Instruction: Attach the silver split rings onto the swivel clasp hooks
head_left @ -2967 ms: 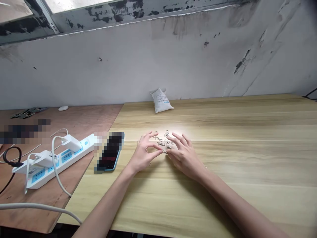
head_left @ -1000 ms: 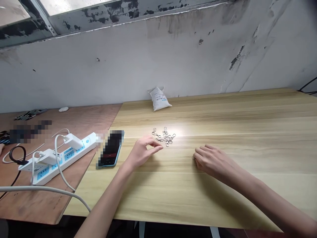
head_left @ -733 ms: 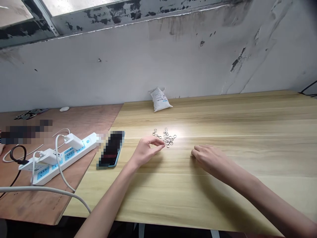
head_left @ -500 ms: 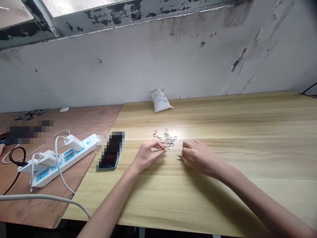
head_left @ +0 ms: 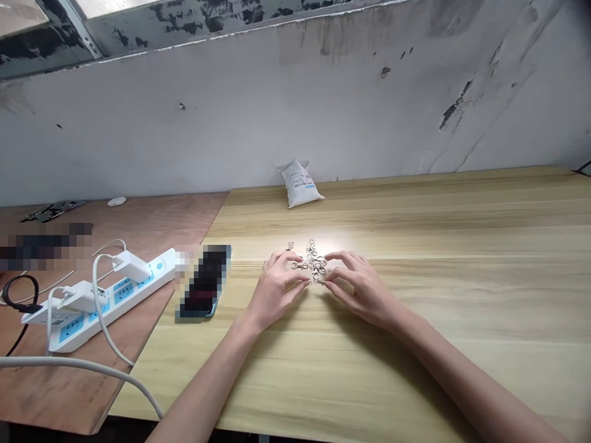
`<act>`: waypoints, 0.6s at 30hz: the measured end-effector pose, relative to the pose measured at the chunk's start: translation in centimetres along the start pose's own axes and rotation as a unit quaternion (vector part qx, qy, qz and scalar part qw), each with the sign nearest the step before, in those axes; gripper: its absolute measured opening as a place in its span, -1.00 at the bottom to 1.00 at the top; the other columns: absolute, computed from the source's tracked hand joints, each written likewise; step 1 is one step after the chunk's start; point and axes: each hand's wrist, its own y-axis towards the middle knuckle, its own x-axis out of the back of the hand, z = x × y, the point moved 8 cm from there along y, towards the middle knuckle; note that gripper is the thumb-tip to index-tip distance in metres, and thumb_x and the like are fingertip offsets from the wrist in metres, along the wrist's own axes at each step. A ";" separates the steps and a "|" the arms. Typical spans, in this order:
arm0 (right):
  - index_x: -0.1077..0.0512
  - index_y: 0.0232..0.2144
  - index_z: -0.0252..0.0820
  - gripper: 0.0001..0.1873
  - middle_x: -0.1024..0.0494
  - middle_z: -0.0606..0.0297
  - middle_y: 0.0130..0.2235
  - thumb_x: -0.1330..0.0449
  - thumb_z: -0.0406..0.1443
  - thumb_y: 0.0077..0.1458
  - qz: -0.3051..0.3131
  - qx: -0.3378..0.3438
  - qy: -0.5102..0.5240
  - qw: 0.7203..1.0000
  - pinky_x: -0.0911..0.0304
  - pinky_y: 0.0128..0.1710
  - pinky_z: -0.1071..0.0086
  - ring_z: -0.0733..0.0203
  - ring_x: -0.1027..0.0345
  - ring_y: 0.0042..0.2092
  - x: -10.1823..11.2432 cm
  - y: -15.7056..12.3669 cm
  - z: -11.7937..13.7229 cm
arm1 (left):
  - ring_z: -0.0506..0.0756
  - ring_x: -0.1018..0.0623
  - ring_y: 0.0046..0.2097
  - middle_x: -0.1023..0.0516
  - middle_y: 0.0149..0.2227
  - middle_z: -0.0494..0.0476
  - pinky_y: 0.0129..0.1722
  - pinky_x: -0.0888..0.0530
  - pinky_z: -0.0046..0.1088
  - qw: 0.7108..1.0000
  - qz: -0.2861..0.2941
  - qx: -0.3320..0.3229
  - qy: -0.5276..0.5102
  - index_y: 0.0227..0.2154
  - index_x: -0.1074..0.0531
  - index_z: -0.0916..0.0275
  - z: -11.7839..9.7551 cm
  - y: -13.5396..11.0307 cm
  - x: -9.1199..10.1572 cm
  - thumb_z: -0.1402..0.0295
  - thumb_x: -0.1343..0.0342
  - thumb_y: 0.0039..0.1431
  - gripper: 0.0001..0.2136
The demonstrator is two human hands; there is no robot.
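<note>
"What is held?"

"By the thumb and forefinger of the right hand (head_left: 362,292), drawn nearly together, a small silver-coloured metal clasp (head_left: 319,282) is pinched at one end. The thumb and forefinger of the left hand (head_left: 276,290) are also brought close, just opposite; whether anything is gripped there cannot be told."

"Where are the others?"

"A loose pile of silver-coloured metal clasps and rings (head_left: 316,263) is spread between the hands on the pale wood-grain worktop (head_left: 462,264), nearer its left edge than its right."

"What could go wrong?"

"The pinched piece could be dropped, since so little of it is covered by the fingertips. Loose ones could be hooked or scattered, as the pile is closely flanked by the outstretched fingers."

"And towards the near left corner?"

"That corner is crossed by a thick off-white cable (head_left: 92,367); it might be snagged if the left forearm (head_left: 221,372) were pulled back."
</note>
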 end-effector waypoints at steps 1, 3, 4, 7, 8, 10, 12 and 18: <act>-0.44 -0.31 -0.09 -0.89 -0.40 0.13 0.08 -0.11 -0.32 0.23 -0.001 -0.005 0.006 1.000 -0.21 0.04 0.03 0.02 -0.25 0.13 0.1 0.0 0.0 | 0.19 -0.36 0.11 -0.46 0.02 0.08 0.10 -0.32 -0.11 1.000 0.003 0.002 0.006 -0.29 -0.58 0.08 0.1 0.0 -0.1 0.38 -0.15 0.23 -0.89; -0.44 -0.32 -0.09 -0.89 -0.36 0.12 0.14 -0.12 -0.32 0.23 0.000 -0.011 0.013 1.000 -0.18 0.09 -0.03 -0.02 -0.17 0.21 0.0 -0.1 -0.1 | 0.20 -0.34 0.13 -0.45 0.03 0.08 0.09 -0.31 -0.10 1.000 0.005 0.011 0.014 -0.31 -0.58 0.08 0.4 -0.1 -0.2 0.38 -0.16 0.22 -0.90; -0.45 -0.33 -0.09 -0.89 -0.35 0.12 0.16 -0.12 -0.32 0.22 0.002 -0.012 0.015 1.000 -0.17 0.10 -0.05 -0.04 -0.13 0.24 -0.1 -0.1 -0.1 | 0.21 -0.34 0.13 -0.46 0.02 0.09 0.09 -0.31 -0.11 1.000 0.003 0.017 0.016 -0.33 -0.58 0.09 0.5 -0.1 -0.1 0.37 -0.17 0.21 -0.91; -0.46 -0.33 -0.09 -0.89 -0.33 0.12 0.19 -0.13 -0.32 0.21 0.011 -0.010 0.020 1.000 -0.16 0.13 -0.10 -0.07 -0.06 0.28 -0.7 -0.2 -0.1 | 0.22 -0.35 0.13 -0.47 -0.03 0.10 0.09 -0.32 -0.10 0.999 -0.008 0.035 0.019 -0.39 -0.57 0.11 0.8 -0.2 0.0 0.35 -0.21 0.17 -0.94; -0.47 -0.33 -0.09 -0.89 -0.32 0.12 0.20 -0.13 -0.32 0.21 0.013 -0.009 0.021 1.000 -0.15 0.14 -0.10 -0.07 -0.05 0.29 -0.9 -0.3 0.0 | 0.22 -0.35 0.13 -0.48 -0.04 0.10 0.09 -0.32 -0.10 0.999 -0.011 0.038 0.019 -0.40 -0.57 0.12 0.8 -0.2 0.1 0.34 -0.22 0.16 -0.94; -0.48 -0.32 -0.10 -0.87 -0.31 0.11 0.22 -0.12 -0.32 0.22 0.012 -0.009 0.018 1.000 -0.14 0.15 -0.11 -0.06 -0.02 0.31 -1.1 -0.3 0.1 | 0.22 -0.33 0.17 -0.47 -0.01 0.10 0.12 -0.31 -0.08 0.999 -0.014 0.035 0.020 -0.42 -0.57 0.12 0.7 -0.2 0.2 0.33 -0.24 0.15 -0.94; -0.49 -0.32 -0.10 -0.87 -0.29 0.12 0.23 -0.12 -0.32 0.22 0.004 -0.012 0.015 1.000 -0.13 0.16 -0.12 -0.07 0.01 0.32 -1.1 -0.3 0.0 | 0.24 -0.26 0.25 -0.44 0.07 0.09 0.17 -0.27 -0.03 0.999 -0.013 0.026 0.023 -0.42 -0.57 0.11 0.4 -0.2 0.2 0.33 -0.24 0.15 -0.94; -0.51 -0.33 -0.09 -0.86 -0.24 0.14 0.27 -0.14 -0.27 0.23 -0.011 -0.018 0.006 1.000 -0.08 0.18 -0.20 -0.11 0.04 0.34 -0.9 -0.3 -0.2 | 0.25 0.07 0.42 -0.14 0.35 0.08 0.33 0.03 0.14 0.999 -0.002 -0.022 0.030 -0.42 -0.58 0.14 -0.4 -0.2 0.0 0.34 -0.19 0.19 -0.89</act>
